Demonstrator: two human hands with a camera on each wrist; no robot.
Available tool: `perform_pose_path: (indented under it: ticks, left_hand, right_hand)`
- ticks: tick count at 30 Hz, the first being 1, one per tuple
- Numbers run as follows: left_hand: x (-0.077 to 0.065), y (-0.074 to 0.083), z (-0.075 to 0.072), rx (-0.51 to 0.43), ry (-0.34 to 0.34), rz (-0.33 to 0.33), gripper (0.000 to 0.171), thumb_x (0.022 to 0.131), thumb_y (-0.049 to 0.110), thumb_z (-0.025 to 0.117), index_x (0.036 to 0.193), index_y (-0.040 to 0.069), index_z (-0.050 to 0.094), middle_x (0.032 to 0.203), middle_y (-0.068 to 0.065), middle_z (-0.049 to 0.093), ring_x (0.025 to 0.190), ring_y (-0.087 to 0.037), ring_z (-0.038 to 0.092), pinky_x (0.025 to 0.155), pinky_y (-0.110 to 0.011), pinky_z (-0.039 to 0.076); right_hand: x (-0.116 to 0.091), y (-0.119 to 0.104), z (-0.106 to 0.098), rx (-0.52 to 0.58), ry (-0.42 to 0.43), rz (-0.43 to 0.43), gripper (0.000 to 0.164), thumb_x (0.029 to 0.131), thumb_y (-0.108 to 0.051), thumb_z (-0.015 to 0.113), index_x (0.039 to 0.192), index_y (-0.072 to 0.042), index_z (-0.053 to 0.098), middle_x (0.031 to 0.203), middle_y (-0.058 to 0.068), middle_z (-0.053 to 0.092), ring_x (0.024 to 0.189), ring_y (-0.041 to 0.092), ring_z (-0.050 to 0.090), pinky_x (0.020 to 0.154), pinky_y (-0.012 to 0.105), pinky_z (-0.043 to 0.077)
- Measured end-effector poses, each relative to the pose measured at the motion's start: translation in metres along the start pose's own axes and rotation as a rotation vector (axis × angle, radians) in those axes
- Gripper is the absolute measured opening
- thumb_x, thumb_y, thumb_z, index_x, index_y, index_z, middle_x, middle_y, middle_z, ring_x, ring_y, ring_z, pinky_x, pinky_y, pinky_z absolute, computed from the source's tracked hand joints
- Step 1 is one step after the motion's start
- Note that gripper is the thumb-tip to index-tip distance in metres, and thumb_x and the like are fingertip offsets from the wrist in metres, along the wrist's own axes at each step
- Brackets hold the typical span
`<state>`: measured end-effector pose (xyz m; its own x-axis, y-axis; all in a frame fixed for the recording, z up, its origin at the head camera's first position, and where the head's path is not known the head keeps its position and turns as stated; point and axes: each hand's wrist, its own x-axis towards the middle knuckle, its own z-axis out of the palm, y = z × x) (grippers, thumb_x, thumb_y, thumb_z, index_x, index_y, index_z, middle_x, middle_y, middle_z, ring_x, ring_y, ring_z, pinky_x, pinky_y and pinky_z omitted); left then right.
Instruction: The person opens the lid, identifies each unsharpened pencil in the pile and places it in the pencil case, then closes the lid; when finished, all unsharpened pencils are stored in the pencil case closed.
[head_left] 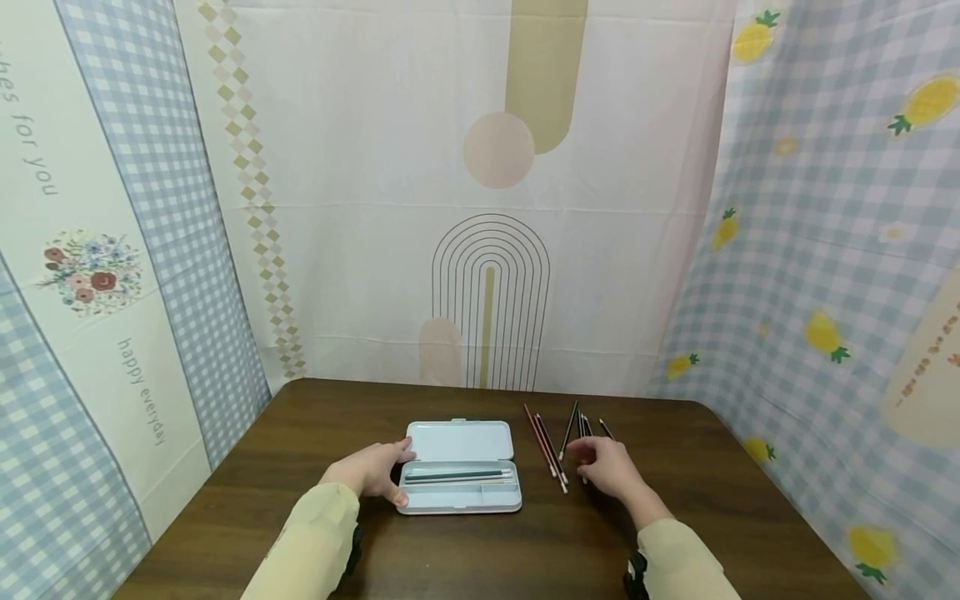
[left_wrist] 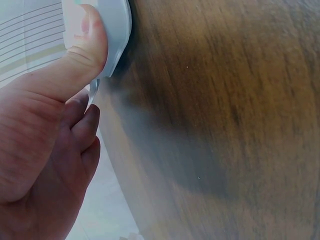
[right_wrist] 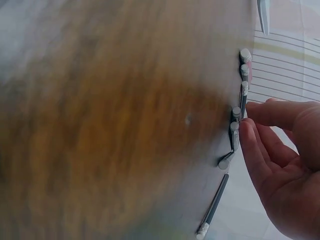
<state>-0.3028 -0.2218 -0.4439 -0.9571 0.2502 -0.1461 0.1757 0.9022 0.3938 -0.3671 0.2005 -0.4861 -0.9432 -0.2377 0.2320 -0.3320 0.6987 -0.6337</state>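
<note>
A white pencil case point(head_left: 459, 499) lies unfolded on the table, its lid point(head_left: 460, 440) tipped back. Two or so pencils point(head_left: 457, 477) lie lengthwise in its rear compartment. My left hand point(head_left: 369, 472) grips the case's left end, thumb on the front part and fingers by the lid; the left wrist view shows the thumb pressing a corner. To the right, my right hand point(head_left: 609, 470) reaches into a loose group of pencils point(head_left: 551, 446). Its thumb and finger pinch at a dark pencil point(right_wrist: 236, 114) near its eraser end, partly hidden by the fingertips.
The dark wooden table point(head_left: 465, 554) carries the case and the spread pencils, one dark pencil point(right_wrist: 215, 202) lying apart from the others. A patterned cloth point(head_left: 375, 250) hangs behind the table, with checked cloth on both sides.
</note>
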Motion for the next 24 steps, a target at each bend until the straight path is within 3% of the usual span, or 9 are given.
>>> perform_pose_path:
  ticks: [7,16,24]
  left_hand:
    - [-0.0012,0.0,0.0006,-0.003,0.002,0.012,0.083,0.076,0.023,0.095,0.151,0.008,0.063,0.168,-0.016,0.042,0.151,-0.044,0.042,0.12,-0.06,0.036]
    - [-0.0012,0.0008,-0.0013,0.002,0.004,0.015,0.082,0.076,0.022,0.096,0.15,0.008,0.063,0.168,-0.016,0.042,0.15,-0.044,0.042,0.12,-0.06,0.037]
    - [0.0,0.0011,0.0,0.002,0.008,0.013,0.082,0.076,0.022,0.095,0.15,0.008,0.063,0.167,-0.016,0.042,0.15,-0.044,0.043,0.119,-0.06,0.037]
  right_hand:
    - [-0.0007,0.0017,-0.0021,-0.024,-0.011,0.014,0.039,0.079,0.017,0.076,0.112,-0.004,0.079,0.104,0.006,0.075,0.088,0.019,0.067,0.08,0.042,0.059]
    - [-0.0008,0.0004,-0.0076,-0.041,-0.034,0.002,0.043,0.076,0.016,0.078,0.114,-0.002,0.078,0.111,0.01,0.076,0.097,0.027,0.069,0.088,0.049,0.058]
    - [0.0022,0.0006,-0.0054,-0.06,-0.043,-0.005,0.048,0.073,0.017,0.077,0.115,-0.004,0.078,0.113,0.01,0.076,0.101,0.03,0.068,0.087,0.051,0.058]
